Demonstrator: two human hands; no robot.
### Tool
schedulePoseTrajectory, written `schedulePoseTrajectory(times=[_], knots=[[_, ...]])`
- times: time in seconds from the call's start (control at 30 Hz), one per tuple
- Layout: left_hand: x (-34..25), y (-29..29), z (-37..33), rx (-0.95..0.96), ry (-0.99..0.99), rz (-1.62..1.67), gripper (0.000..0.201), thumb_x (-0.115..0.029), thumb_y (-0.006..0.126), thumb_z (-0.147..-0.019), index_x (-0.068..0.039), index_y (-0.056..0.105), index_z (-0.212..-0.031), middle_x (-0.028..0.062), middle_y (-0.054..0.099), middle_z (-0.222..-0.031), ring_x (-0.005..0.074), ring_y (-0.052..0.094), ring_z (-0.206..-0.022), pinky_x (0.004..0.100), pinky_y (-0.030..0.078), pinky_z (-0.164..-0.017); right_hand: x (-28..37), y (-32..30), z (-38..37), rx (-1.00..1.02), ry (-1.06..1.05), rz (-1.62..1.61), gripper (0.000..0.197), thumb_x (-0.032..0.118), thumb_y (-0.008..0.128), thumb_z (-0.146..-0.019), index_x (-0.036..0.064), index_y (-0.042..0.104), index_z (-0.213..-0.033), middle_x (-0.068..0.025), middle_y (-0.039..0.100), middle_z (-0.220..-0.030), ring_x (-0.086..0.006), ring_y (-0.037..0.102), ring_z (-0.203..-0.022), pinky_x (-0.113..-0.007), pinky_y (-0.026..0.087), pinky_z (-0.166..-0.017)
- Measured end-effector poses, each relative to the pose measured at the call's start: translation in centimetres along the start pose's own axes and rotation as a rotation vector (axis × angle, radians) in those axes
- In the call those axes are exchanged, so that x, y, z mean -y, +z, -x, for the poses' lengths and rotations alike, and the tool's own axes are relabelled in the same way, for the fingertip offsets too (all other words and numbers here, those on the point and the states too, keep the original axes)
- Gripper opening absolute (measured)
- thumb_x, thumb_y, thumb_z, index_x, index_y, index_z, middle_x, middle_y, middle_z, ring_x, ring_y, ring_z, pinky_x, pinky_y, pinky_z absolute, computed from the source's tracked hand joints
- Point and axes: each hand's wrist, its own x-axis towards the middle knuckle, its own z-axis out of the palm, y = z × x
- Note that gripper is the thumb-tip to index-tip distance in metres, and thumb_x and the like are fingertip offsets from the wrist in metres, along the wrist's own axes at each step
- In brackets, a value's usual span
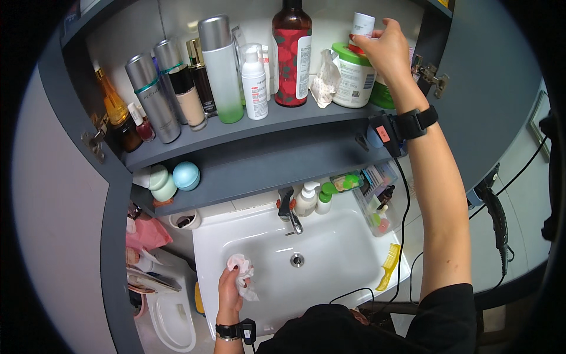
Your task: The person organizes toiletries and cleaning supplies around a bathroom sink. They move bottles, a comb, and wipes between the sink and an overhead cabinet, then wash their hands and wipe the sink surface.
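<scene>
At the top right of the cabinet shelf, my right hand is closed on a small white container with a bit of red at its lower end. It is right above a white tub with a green lid; whether it rests on the lid I cannot tell. A crumpled white packet leans beside the tub. Low over the left side of the white sink, my left hand is closed on a crumpled white tissue. Black straps with small devices circle both wrists.
Tall bottles stand along the grey shelf, including a red-labelled brown bottle and a white pump bottle. A faucet, soap dispensers and a yellow comb edge the sink. A black cable hangs beside my right arm.
</scene>
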Motion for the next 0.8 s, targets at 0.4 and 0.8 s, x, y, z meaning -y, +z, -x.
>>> schedulePoseTrajectory(times=[0.4, 0.8], knots=[[2.1, -4.0, -0.2, -0.055, -0.003, 0.011, 0.029, -0.013, 0.047, -0.095, 0.001, 0.056, -0.12, 0.0141, 0.066, -0.103, 0.0173, 0.062, -0.082, 0.0246, 0.048, -0.062, -1.1, -6.8, 0.0, 0.137, 0.011, -0.147, 0.052, 0.015, 0.072, -0.082, 0.0124, 0.057, -0.131, -0.0153, 0.067, -0.106, -0.0213, 0.067, -0.09, -0.03, 0.055, -0.072], [3.7, -4.3, -1.3, -0.053, -0.023, -0.001, 0.027, -0.014, 0.049, -0.096, 0.001, 0.056, -0.118, 0.0131, 0.066, -0.103, 0.0208, 0.064, -0.087, 0.0266, 0.049, -0.061, -5.7, -12.2, 2.1, -0.157, -0.044, 0.16, 0.051, 0.016, 0.075, -0.078, 0.0109, 0.059, -0.126, -0.0159, 0.069, -0.099, -0.0209, 0.068, -0.085, -0.032, 0.056, -0.07]])
